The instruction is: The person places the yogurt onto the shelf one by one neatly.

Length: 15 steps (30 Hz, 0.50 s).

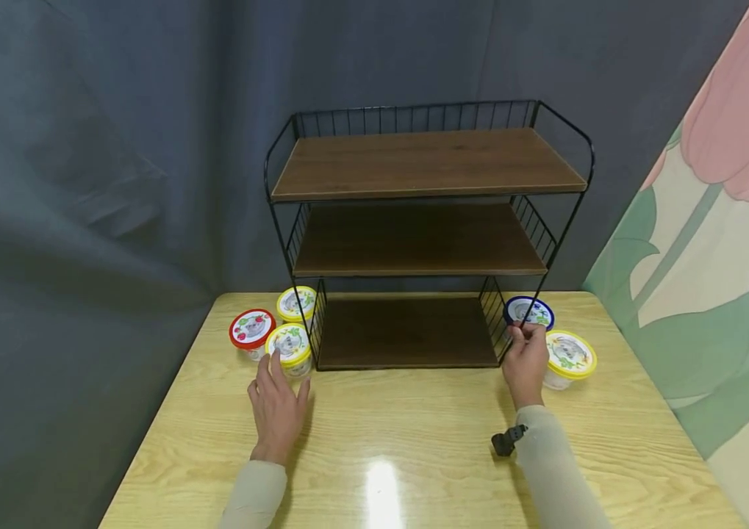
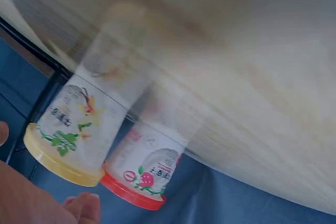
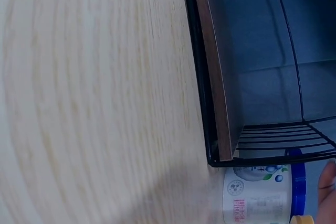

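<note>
My left hand (image 1: 278, 411) reaches over the table, its fingers spread beside the front yellow-lidded tub (image 1: 289, 344). In the left wrist view its fingertips (image 2: 86, 205) are close to that tub's lid; whether they touch is unclear. A red-lidded tub (image 1: 252, 328) with strawberries printed on it and another yellow-lidded tub (image 1: 296, 303) stand alongside. At the other side my right hand (image 1: 525, 364) grips the right front post of a black wire shelf rack (image 1: 407, 264) with curled fingers. Close behind that hand is a blue-lidded tub (image 1: 529, 311), partly covered; another yellow-lidded tub (image 1: 570, 354) stands to its right.
Three brown wooden boards make up the rack, which stands at the back of the light wooden table (image 1: 374, 419). Dark cloth (image 1: 116, 184) hangs behind and at the left. A flower-patterned curtain (image 1: 711, 242) borders the right side.
</note>
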### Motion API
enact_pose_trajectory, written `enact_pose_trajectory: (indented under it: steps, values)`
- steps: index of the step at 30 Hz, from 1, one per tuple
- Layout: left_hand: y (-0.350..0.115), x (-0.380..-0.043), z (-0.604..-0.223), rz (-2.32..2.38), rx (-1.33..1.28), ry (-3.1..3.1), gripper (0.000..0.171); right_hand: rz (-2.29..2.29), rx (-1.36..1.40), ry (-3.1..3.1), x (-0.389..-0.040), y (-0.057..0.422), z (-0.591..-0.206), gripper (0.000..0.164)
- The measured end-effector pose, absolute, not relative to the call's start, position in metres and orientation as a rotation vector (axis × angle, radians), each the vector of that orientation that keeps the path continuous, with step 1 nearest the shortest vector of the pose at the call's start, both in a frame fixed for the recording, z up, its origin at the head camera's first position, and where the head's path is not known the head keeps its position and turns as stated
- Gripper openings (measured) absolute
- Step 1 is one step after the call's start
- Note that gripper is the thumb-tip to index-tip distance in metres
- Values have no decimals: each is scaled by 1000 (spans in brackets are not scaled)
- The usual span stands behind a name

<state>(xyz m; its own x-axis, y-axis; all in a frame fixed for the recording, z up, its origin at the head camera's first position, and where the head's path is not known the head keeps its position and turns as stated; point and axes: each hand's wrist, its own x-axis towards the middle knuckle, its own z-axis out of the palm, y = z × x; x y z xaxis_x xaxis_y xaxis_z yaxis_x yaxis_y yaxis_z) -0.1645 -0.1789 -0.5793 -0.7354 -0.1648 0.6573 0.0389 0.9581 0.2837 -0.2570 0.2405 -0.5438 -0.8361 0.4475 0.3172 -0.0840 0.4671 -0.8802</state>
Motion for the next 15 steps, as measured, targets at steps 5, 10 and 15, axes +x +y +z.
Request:
enact_pose_trajectory:
  steps: [5, 10, 15]
  values:
    - [-186, -178, -573, -465, 170, -2359, 91, 1381, -313, -2193, -258, 240, -542, 28]
    - [-190, -185, -569, -619, 328, -2463, 93, 1397, -316, -2187, -257, 240, -543, 27]
    - [-193, -189, -567, -595, 347, -2584, 95, 1401, -308, -2176, -257, 240, -545, 27]
